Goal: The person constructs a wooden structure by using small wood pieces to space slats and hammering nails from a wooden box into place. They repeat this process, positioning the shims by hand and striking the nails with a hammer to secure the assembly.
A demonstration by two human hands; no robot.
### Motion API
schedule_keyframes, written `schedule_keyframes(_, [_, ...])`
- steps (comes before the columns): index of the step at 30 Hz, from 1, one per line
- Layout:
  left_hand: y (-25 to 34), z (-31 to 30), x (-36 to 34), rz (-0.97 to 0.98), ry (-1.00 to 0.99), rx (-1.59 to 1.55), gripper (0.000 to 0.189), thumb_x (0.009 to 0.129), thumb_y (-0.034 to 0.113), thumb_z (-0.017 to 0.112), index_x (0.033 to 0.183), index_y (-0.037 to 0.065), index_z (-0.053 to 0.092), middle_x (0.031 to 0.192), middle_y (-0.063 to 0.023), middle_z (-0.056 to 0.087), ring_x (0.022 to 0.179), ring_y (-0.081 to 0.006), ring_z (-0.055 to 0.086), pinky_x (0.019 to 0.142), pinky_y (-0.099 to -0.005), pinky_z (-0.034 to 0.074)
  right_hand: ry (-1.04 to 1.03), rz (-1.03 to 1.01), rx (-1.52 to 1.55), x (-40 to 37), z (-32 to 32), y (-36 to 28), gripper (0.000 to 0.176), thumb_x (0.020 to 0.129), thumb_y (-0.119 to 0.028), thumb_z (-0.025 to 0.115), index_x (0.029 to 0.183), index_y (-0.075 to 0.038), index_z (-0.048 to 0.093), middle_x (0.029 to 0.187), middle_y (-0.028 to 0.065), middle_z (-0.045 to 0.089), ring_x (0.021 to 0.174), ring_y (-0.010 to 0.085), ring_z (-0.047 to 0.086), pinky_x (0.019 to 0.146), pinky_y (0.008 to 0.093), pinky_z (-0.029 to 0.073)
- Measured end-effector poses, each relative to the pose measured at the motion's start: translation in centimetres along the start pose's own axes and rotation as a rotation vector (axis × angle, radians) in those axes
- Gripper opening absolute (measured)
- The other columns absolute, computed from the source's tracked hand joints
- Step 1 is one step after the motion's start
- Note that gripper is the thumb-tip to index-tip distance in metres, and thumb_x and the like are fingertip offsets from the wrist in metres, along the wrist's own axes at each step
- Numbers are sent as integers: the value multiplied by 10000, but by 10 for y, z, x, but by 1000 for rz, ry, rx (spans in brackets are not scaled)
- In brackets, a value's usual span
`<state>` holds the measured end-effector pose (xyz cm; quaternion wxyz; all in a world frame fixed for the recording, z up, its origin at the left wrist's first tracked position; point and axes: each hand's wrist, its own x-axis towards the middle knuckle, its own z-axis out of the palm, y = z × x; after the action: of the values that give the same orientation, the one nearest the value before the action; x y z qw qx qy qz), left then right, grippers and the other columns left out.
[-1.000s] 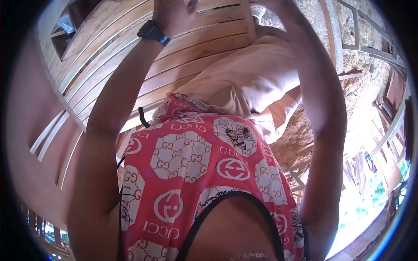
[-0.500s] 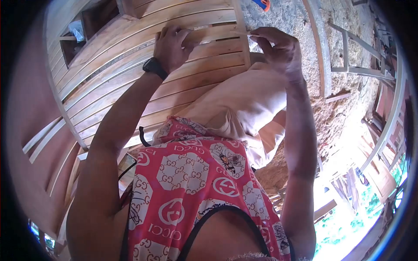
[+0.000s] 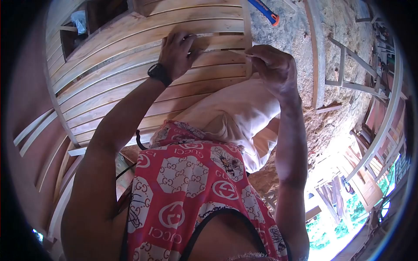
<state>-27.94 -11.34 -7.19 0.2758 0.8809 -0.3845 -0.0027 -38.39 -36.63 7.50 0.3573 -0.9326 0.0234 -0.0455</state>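
Your right hand (image 3: 275, 68) grips a thin pale sliver (image 3: 237, 52) pinched between thumb and fingertips; the sliver points left, over the slats (image 3: 126, 82) near the edge of the panel. Your left hand (image 3: 176, 54) is released, fingers loosely bent and thumb standing apart, over the slats; whether it bears on them cannot be told. A dark watch (image 3: 159, 74) sits on your left wrist; any marking on its face cannot be read. Your pink shirt (image 3: 183, 174) carries the word "GUCCI" in white capitals, repeated, with paired "GG" lettering inside pale octagons, interlocked-G emblems within rings, and a printed bee. A blue tool (image 3: 263, 11) with an orange end lies on the ground (image 3: 287, 37) beyond the panel edge; it bears pale lettering, too small to read. Your pale trousers (image 3: 237, 102) lie beside the slats, and a clear bag (image 3: 79, 21) sits in an opening at upper left.
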Motion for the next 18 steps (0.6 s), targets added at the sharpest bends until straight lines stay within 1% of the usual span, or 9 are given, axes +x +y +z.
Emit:
schedule_keyframes(2, [0,-1,0,23,30,-24,448,881,390,738,1181,64,669,1178,-116,593,1142,-341,529,948,-501,441,-10,-40,-5,1,1,-1,114,847,-24,737,928,-104,744,907,45,768,762,211,758,629,316,601])
schedule_keyframes(4, [1,-2,-1,14,33,-28,445,879,386,742,1172,59,670,1176,-118,593,1137,-343,531,948,-503,442,-55,43,46,-1,6,-1,144,883,43,689,998,-24,743,945,115,758,819,196,747,695,299,591])
schedule_keyframes(5, [2,-2,-1,14,31,-33,442,876,381,746,1164,55,670,1174,-119,594,1131,-344,534,948,-505,443,-59,40,46,-2,8,-1,144,883,43,689,998,-24,743,945,115,758,819,196,747,695,299,591])
schedule_keyframes(7, [1,-3,-1,8,32,-42,439,876,380,747,1159,53,671,1171,-120,595,1130,-343,536,948,-506,444,-16,-50,96,-1,14,-3,138,877,39,704,993,-25,744,944,116,758,823,205,750,698,305,595])
schedule_keyframes(8, [1,-3,-3,6,27,-51,437,875,378,749,1155,52,672,1169,-120,597,1128,-341,538,948,-508,444,-24,-51,98,-1,16,-3,138,877,39,704,993,-25,744,944,116,758,823,205,750,698,305,595])
schedule_keyframes(10, [2,-4,-4,3,29,-53,435,873,375,751,1152,51,672,1163,-118,600,1127,-337,541,946,-507,447,-68,30,67,-1,21,-5,135,868,32,720,990,-19,744,943,123,756,808,205,749,677,303,593])
schedule_keyframes(11, [3,-5,-3,10,34,-52,433,872,372,753,1150,51,672,1157,-116,604,1126,-334,545,944,-507,449,-73,29,69,0,22,-5,135,868,32,720,990,-19,744,943,123,756,808,205,749,677,303,593])
schedule_keyframes(13, [4,-7,-1,14,48,-74,427,872,365,753,1148,49,672,1150,-112,607,1124,-330,548,942,-504,452,-37,5,-32,2,23,-7,137,825,-51,792,946,-112,771,931,75,772,749,234,758,623,318,595])
schedule_keyframes(18, [3,-7,-4,11,51,-110,402,875,341,750,1140,49,671,1128,-103,614,1115,-320,556,936,-494,457,-41,53,74,2,24,-8,139,814,-49,799,942,-98,773,927,83,769,755,245,758,629,321,596])
